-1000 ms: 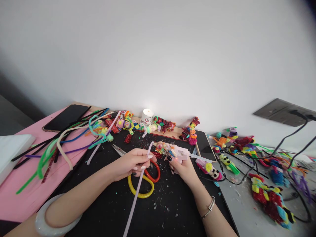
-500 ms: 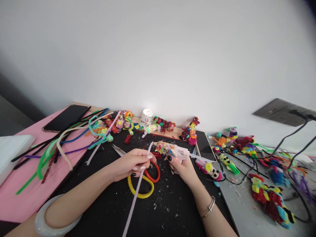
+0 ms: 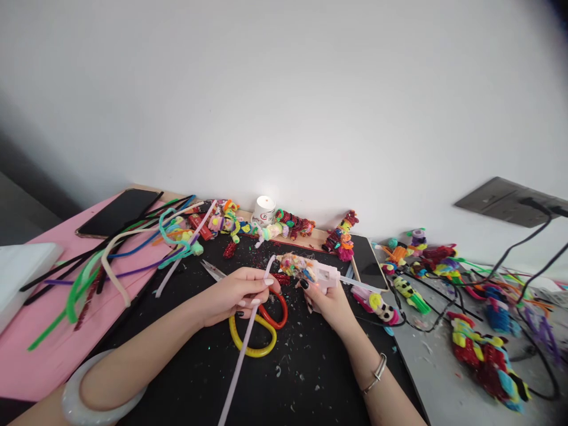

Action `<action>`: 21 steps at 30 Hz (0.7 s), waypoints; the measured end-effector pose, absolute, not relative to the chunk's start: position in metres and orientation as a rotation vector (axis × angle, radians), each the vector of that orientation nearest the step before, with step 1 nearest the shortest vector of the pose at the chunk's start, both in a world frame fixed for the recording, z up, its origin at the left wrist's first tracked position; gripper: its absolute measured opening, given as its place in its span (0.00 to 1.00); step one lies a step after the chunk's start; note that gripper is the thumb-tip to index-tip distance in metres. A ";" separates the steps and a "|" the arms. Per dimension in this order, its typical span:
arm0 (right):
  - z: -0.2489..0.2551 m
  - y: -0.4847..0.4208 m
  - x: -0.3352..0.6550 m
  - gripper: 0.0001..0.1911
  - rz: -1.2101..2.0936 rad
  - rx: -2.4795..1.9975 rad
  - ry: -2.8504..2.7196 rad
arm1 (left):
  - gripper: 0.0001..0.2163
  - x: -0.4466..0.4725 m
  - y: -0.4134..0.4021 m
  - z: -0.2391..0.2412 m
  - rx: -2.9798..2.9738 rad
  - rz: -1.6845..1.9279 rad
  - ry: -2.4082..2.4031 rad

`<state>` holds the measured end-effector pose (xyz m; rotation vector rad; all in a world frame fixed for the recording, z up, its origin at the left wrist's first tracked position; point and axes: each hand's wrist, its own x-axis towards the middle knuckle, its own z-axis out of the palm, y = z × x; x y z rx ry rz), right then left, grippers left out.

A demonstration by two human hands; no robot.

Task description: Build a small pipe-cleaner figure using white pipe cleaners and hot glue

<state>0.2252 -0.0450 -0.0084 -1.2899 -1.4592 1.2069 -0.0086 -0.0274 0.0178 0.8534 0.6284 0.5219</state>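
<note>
Between thumb and fingers, my left hand pinches a pale lilac pipe cleaner, its long end hanging toward me and its short top end bent over. My right hand is wrapped round the grip of a white hot glue gun. The gun's nozzle end, caked with colourful fuzz, points left and sits at or very near the pipe cleaner's upper tip; I cannot tell if they touch. A clear glue stick sticks out of its back. Beneath my left hand lie scissors with yellow and red handles.
Loose pipe cleaners and a phone lie on a pink board at left. A paper cup and several fuzzy dolls line the back. More dolls and black cables are at right, below a wall socket.
Almost nothing differs. Both hands keep their places, and the lower end of the pipe cleaner has shifted very slightly left.
</note>
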 end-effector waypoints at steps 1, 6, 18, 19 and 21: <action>-0.008 -0.045 0.225 0.16 1.204 -1.286 -1.463 | 0.07 -0.009 -0.027 0.018 0.853 0.522 0.627; -0.007 -0.045 0.225 0.14 1.184 -1.298 -1.464 | 0.07 -0.008 -0.027 0.017 0.846 0.522 0.621; 0.001 -0.044 0.227 0.10 0.835 -1.350 -1.715 | 0.07 -0.009 -0.027 0.021 0.815 0.523 0.608; 0.002 -0.044 0.227 0.09 0.778 -1.367 -1.735 | 0.07 -0.008 -0.026 0.022 0.814 0.526 0.604; 0.006 -0.042 0.227 0.09 0.660 -1.417 -1.762 | 0.08 -0.008 -0.026 0.023 0.821 0.530 0.594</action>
